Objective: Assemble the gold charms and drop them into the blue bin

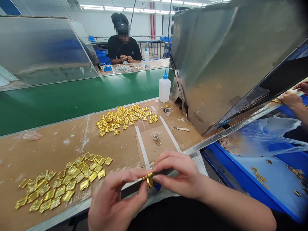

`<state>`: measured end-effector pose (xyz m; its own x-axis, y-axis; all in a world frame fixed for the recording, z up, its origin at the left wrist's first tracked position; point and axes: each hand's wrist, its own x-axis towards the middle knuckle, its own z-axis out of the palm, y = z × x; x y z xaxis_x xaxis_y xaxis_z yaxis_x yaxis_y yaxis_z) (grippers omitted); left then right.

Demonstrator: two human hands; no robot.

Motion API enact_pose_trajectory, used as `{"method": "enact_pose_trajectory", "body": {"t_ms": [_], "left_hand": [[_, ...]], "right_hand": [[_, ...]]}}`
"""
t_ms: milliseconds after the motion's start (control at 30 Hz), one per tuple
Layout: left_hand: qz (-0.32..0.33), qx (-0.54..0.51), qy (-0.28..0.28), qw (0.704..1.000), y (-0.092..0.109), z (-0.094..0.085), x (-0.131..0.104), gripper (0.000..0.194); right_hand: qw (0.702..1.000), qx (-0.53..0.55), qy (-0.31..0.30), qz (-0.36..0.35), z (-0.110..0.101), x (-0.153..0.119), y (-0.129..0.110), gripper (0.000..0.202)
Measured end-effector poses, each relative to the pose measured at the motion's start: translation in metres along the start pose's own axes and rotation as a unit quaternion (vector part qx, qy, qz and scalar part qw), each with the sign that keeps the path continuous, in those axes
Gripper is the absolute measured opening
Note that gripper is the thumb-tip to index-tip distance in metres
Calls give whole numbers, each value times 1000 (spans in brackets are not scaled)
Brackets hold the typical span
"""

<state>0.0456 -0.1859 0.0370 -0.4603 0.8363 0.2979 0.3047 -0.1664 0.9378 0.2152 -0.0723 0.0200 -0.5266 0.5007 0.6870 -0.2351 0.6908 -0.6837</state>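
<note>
Between my two hands is a small shiny gold piece [149, 179], held just off the table's front edge. My left hand [117, 195] pinches it from the left with thumb and forefinger. From the right, the fingertips of my right hand [180, 171] close on the same piece and partly cover it. Flat gold pieces [79, 173] lie spread over the cardboard-covered table at the left. Farther back sits a denser heap of gold pieces [120, 117]. Just beyond my hands, a small clear cup [155, 135] with a thin stick in it stands on a cardboard sheet [144, 147].
A white bottle with a blue tip [165, 88] stands beside a large metal hood [228, 57]. A knife [181, 129] lies near the hood. Blue bins [240, 179] hold gold pieces at right. Across the green belt [72, 99] sits a person [124, 48]; another person's hand [292, 98] shows at right.
</note>
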Motion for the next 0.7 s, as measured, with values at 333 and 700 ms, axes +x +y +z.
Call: {"method": "enact_pose_trajectory", "body": {"t_ms": [333, 700], "left_hand": [[-37, 283, -225, 932, -85, -8, 141, 21], [2, 404, -146, 903, -60, -49, 186, 31]], "right_hand": [[972, -121, 49, 198, -32, -10, 81, 16], [955, -124, 6, 269, -42, -17, 94, 22]]}}
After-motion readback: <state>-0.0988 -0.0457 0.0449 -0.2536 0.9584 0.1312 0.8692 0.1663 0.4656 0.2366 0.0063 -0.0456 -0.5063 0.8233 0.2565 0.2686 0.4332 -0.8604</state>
